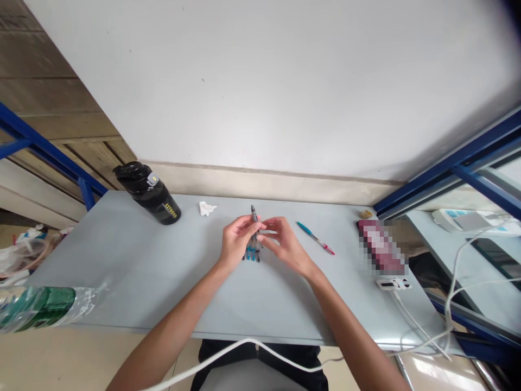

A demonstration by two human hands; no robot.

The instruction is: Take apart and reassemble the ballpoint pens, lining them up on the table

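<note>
Near the middle of the grey table, my left hand (237, 237) pinches a grey pen (254, 215) that stands nearly upright, its dark tip pointing away from me. My right hand (280, 241) is curled at the pen's right side, fingers bent toward it; whether they hold anything is hard to make out. Below and between the hands, several pens (252, 254) with blue and dark ends lie side by side, partly hidden by my fingers. To the right of my right hand, a teal and red pen (316, 238) lies slanted on the table.
A black bottle (152, 198) and crumpled tissue (207, 208) are at the back left. A green-labelled plastic bottle (49, 307) lies at the left edge. On the right are a blurred dark red item (381, 246), a power strip (393, 284) and white cables (417, 326).
</note>
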